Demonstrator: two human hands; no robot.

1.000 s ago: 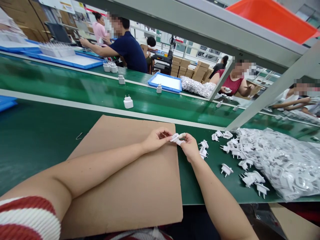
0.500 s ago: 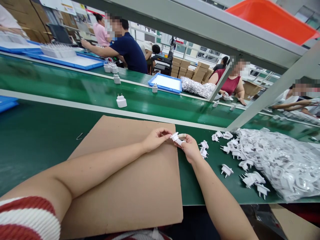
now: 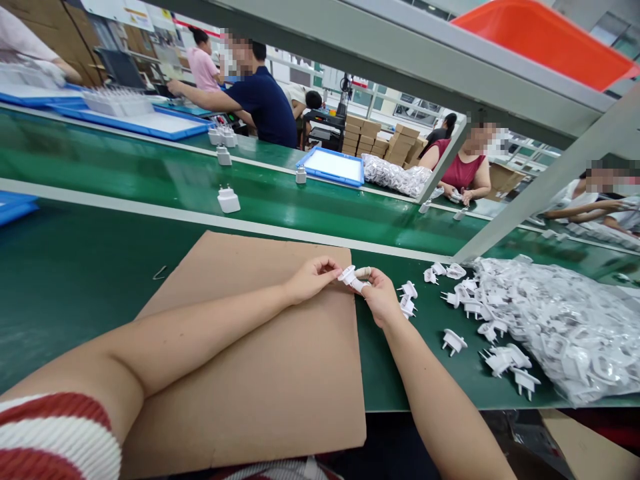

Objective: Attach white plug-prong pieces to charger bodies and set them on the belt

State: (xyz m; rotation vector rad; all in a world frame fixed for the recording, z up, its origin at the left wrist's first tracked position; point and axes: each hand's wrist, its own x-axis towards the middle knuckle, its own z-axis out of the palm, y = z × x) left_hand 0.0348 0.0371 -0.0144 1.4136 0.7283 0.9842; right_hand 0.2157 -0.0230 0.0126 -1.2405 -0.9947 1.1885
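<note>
Both hands meet over the right edge of a brown cardboard sheet. Between them is a small white plug piece with a flat, flange-like face. My left hand pinches its left side between thumb and fingers. From the right, my right hand grips it with closed fingers, some wrapped in pale coverings. The held piece's pins cannot be made out. Just right of this hand, loose white plug pieces with two pins lie on the green tabletop.
A clear bag of white plug pieces lies at right. Beyond a pale rail, a green belt carries white chargers. A slanted metal post and a shelf with an orange bin stand ahead. Co-workers sit across.
The chargers on the belt have shifted left. The plug piece has tilted slightly between my fingers, while both hands stay nearly in place. Across the belt, a co-worker's hands have come together.
</note>
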